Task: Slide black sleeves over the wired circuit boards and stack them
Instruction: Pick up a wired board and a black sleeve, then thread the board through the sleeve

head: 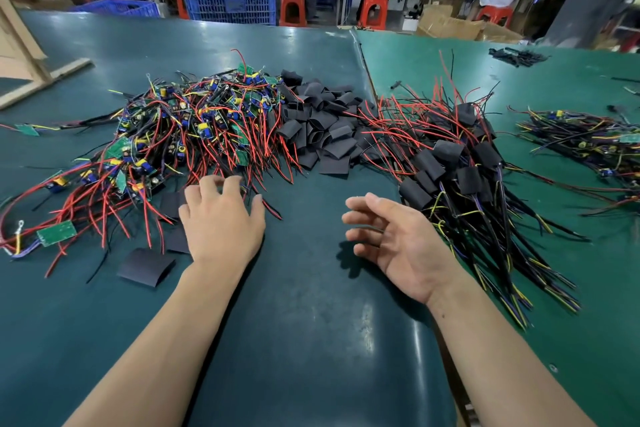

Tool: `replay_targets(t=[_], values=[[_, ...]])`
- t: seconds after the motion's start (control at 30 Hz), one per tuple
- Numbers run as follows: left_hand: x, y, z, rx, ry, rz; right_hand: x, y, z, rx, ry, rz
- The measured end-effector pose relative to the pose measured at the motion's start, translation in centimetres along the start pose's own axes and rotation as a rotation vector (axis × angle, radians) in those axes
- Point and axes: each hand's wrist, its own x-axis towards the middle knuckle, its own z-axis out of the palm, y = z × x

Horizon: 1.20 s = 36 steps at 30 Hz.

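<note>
A dark green bench mat [311, 322] is stretching away from the person toward rows of seated workers and blue crates [228, 0] in a busy workshop. Nearest, both hands are hovering empty over the mat: the left hand [221, 222] is reaching palm down, its fingers loosely spread and touching the red wire ends at the near edge of the bare boards, while the right hand [398, 239] is lying palm up, fingers relaxed and slightly curled, gripping nothing. A few loose flat sleeves [147, 267] are lying beside the left wrist. Beyond, the tangle of unsleeved circuit boards [180, 135] is sitting left, the heap of black sleeves [322, 128] in the middle, and the stack of sleeved boards [457, 170] right. Judging by the piles, a good share is finished, yet plenty is remaining.
</note>
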Motion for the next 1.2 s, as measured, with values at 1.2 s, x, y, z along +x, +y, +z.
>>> replay_targets(t=[1.2], values=[[4.6,2.5,-4.2,-0.766,0.237,0.042,1.0,0.4,-0.8,0.061,-0.017,-0.017]])
